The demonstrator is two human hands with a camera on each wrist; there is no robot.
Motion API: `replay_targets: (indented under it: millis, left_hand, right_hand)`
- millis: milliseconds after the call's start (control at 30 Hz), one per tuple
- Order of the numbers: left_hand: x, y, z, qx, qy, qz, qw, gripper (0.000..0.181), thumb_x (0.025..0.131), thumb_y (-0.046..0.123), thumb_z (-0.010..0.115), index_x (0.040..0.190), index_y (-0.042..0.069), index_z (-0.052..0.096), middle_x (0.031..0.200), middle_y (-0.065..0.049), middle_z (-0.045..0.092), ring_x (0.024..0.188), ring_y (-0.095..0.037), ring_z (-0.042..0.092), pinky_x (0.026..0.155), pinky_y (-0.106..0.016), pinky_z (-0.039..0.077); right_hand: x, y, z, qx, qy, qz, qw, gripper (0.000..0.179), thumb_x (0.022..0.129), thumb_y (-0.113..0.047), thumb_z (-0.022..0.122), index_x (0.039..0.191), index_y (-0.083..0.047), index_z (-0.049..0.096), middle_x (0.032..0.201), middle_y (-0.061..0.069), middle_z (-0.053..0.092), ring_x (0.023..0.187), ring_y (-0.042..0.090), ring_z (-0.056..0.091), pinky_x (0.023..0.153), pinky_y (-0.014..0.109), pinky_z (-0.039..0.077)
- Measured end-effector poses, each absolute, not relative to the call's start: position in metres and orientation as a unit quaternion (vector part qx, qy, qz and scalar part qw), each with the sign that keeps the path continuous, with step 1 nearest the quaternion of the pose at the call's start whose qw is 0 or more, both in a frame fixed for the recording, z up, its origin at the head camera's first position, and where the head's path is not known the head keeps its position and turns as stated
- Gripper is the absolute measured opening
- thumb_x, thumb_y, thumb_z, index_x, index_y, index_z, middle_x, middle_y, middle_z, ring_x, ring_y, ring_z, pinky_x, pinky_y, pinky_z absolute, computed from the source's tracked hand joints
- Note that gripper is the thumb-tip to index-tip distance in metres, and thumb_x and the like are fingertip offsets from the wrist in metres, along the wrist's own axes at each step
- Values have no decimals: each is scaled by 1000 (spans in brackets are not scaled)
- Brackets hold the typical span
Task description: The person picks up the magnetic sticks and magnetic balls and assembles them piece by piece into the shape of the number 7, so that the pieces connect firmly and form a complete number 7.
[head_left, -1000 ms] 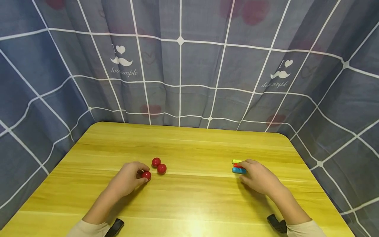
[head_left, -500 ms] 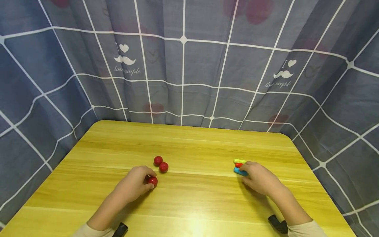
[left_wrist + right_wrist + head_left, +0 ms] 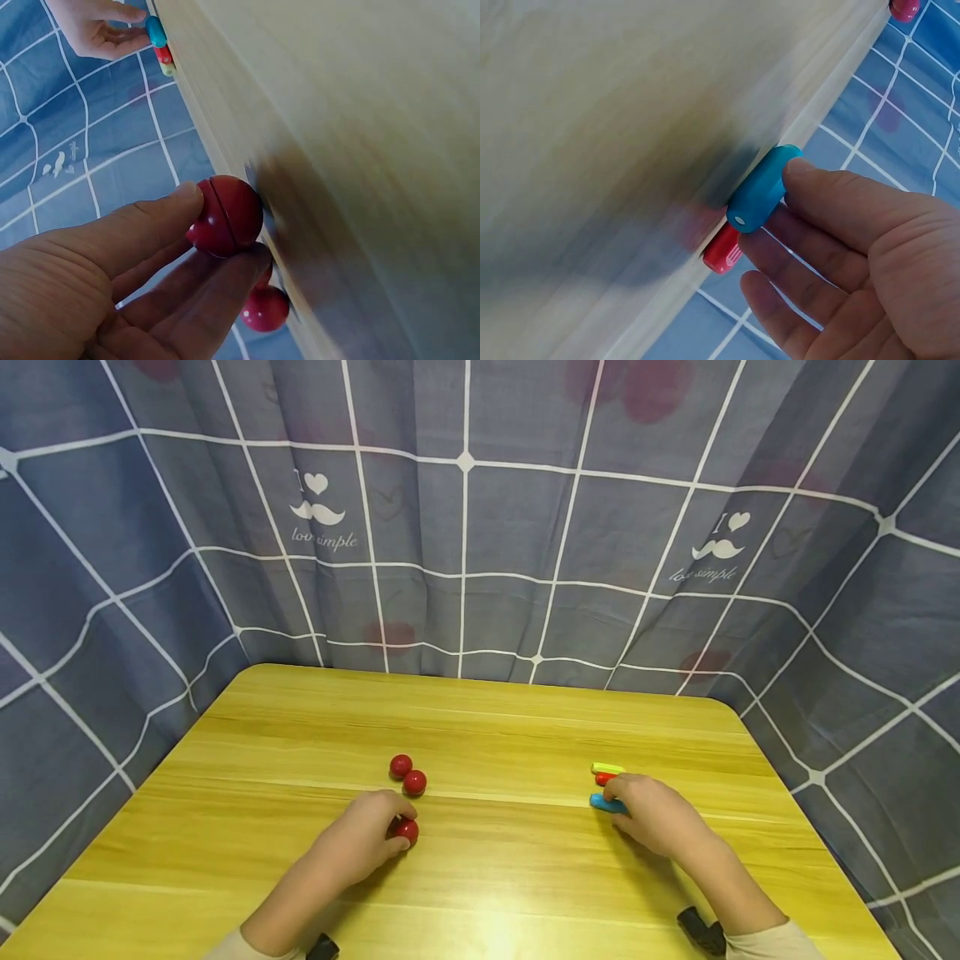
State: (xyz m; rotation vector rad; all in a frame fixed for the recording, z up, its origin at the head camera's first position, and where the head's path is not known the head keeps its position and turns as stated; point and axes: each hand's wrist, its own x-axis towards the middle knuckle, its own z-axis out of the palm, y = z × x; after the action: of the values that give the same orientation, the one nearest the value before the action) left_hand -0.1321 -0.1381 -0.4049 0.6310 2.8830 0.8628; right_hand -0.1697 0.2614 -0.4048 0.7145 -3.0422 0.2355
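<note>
My left hand [image 3: 358, 842] pinches a glossy red ball [image 3: 232, 216] between thumb and fingers, close over the wooden table. A thin groove runs round the ball in the left wrist view. Beyond that hand two more red balls, a nearer one [image 3: 415, 782] and a farther one [image 3: 401, 767], lie side by side. On the other side, my right hand [image 3: 658, 817] holds a short blue rounded stick [image 3: 765, 187] by thumb and fingertips. Just past it lie a red stick [image 3: 606, 779] and a yellow-green stick [image 3: 607, 767], the red one partly hidden by the fingers.
The wooden table [image 3: 495, 727] has rounded far corners. A grey-blue curtain [image 3: 498, 527] with white grid lines hangs along its back and both sides. Black straps [image 3: 701, 931] show at the wrists.
My left hand has carried its red ball to the right and nearer, away from the other two. My right hand has drawn the blue stick slightly nearer, opening a gap to the red one.
</note>
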Motion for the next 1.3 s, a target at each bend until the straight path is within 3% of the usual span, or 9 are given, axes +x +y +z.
replay_targets:
  millis: [233,500,700,1100,1300]
  left_hand:
    - [-131,-129,-404,228,933,278,35,23,75,1,81,96,1,71,92,-4,68,83,-16,59,71,-34,51]
    - [-134,-118,-403,249,931,265,42,16,77,2,81,89,4,71,80,3,62,71,-12,52,62,-26,46]
    - [-136,-114,-404,259,925,273,45,14,78,2,80,84,7,69,75,6,58,67,-12,51,60,-25,44]
    - [-132,-108,-404,272,923,270,46,15,77,2,81,89,4,71,82,3,62,74,-11,53,64,-25,46]
    - [-129,-101,-403,277,924,260,51,21,78,5,81,96,1,72,94,-5,68,88,-16,61,75,-30,52]
  right_hand:
    - [-166,257,-403,208,-975,74,-35,20,80,-13,81,86,-16,62,78,-8,57,66,12,46,64,31,43]
    - [-158,253,-404,228,-970,77,-45,28,82,-19,80,79,-19,51,65,-10,44,59,8,41,58,26,37]
    - [-152,253,-404,251,-963,83,-45,30,83,-17,79,77,-19,50,65,-11,44,58,5,40,56,24,37]
    - [-136,242,-397,273,-958,85,-23,33,80,-9,79,78,-21,49,69,-13,45,62,4,40,57,23,37]
    - [-132,235,-393,296,-952,76,-5,33,78,-7,81,79,-21,50,72,-14,45,64,5,41,58,23,37]
